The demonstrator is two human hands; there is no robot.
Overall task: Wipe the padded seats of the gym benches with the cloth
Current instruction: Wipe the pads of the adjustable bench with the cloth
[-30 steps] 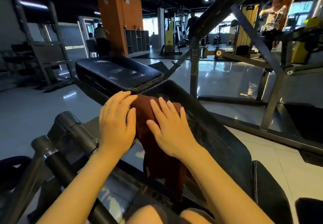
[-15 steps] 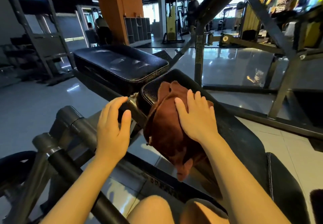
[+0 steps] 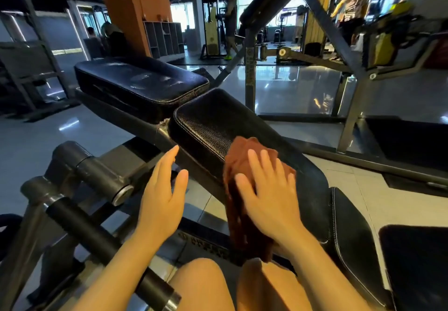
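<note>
Orange pillar (image 3: pixel 135 12), grey cubby shelves (image 3: pixel 163 39), perhaps lockers.

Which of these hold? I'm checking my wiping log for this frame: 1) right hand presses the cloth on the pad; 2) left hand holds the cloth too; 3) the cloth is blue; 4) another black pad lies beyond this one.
1) True: the right hand lies flat on the cloth, on the sloped pad.
2) False: the left hand is open, off the cloth.
3) False: it is reddish brown.
4) True: the far pad.

No legible text or labels.
</note>
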